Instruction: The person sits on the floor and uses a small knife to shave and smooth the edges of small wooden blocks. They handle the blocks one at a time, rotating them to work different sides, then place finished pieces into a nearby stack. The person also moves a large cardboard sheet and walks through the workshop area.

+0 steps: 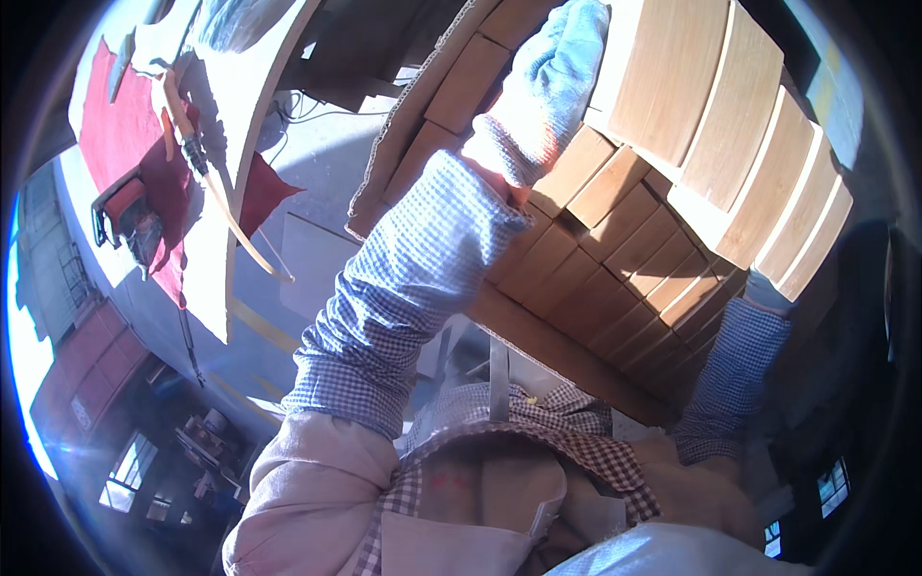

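Held blocks (738, 125): were pale wood, side by side in a slanted row.
Packed blocks (576, 288): lay beneath, partly sunlit.

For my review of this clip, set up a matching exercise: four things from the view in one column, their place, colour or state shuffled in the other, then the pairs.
Things:
1. Row of wooden blocks
2. Cardboard box
3. Red cloth
4. Left sleeve

Descriptions:
A. Spread on the white tabletop at the picture's left
B. Blue-and-white check
C. Held between the left hand and the right hand
D. Brown, with blocks packed inside

Pairs: 1-C, 2-D, 3-A, 4-B
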Demonstrator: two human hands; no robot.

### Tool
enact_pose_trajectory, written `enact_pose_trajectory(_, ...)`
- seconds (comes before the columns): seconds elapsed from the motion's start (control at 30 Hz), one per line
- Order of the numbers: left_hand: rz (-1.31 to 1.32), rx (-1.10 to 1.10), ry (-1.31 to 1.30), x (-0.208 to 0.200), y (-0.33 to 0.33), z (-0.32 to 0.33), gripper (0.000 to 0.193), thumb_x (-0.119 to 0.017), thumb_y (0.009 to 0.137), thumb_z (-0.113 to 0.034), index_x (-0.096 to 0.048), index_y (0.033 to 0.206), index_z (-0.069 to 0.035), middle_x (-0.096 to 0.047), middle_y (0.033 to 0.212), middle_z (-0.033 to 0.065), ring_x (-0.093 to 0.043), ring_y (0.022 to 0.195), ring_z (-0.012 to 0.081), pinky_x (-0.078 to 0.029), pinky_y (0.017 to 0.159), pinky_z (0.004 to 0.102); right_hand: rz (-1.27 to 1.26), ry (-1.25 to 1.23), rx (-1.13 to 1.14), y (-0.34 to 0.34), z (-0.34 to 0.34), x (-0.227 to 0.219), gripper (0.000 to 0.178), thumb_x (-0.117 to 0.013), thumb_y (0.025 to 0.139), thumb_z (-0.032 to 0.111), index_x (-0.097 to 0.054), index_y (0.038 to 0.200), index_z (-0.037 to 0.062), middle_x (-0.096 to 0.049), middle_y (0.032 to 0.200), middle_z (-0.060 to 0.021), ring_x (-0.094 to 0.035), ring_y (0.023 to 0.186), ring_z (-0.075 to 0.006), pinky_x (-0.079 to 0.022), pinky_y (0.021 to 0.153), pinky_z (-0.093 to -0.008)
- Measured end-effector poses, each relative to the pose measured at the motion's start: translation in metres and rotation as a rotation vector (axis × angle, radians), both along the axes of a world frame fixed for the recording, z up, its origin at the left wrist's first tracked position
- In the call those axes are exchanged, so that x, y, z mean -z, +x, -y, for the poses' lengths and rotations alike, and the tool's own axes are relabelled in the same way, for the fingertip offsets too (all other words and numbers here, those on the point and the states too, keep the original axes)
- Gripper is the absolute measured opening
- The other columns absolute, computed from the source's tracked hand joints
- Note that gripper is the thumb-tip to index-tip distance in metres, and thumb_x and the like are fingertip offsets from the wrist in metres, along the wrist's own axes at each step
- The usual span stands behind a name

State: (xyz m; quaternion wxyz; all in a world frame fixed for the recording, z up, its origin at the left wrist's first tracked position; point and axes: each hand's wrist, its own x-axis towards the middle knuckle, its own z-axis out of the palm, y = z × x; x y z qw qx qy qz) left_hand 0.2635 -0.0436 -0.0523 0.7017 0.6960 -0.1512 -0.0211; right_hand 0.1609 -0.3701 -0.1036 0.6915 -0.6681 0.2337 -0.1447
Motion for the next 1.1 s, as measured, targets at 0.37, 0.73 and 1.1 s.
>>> enact_pose_trajectory(0.37,0.366,-0.412,0.071,-0.065,-0.281,-0.151,0.051,-0.056,0.096,0.001,-0.043,0.146,0.002,-0.03,0.154,0.0381,-0.032,0.143,0.054,-0.025,0.117,0.0567,-0.405,0.176,-0.35,-0.191,-0.158,-0.03,0.049,-0.056,0.101,0.034,-0.048,0.139,0.0047,-0.063,0.128,-0.0124,-0.064,0.114,-0.0251,-0.055,0.095,-0.036)
enact_pose_trajectory(0.73,-0.441,-0.781,-0.481,-0.052,-0.592,-0.31,0.063,-0.035,0.109,-0.04,-0.024,0.157,-0.001,-0.024,0.162,0.0221,-0.026,0.15,0.0332,-0.02,0.122,0.0435,-0.739,0.026,-0.682,-0.334,-0.31,-0.03,0.05,-0.053,0.103,0.038,-0.048,0.14,0.0054,-0.063,0.127,-0.0117,-0.065,0.112,-0.0238,-0.057,0.093,-0.0355)
enact_pose_trajectory(1.1,-0.708,-0.899,-0.059,0.149,-0.721,-0.287,0.062,-0.061,0.098,-0.02,-0.034,0.15,0.001,-0.044,0.148,0.0157,-0.05,0.131,0.0276,-0.044,0.108,0.0356,-0.939,-0.007,-0.809,-0.377,-0.377,0.095,0.051,-0.049,0.105,0.042,-0.048,0.141,0.0061,-0.063,0.126,-0.0111,-0.066,0.11,-0.0225,-0.058,0.09,-0.035)
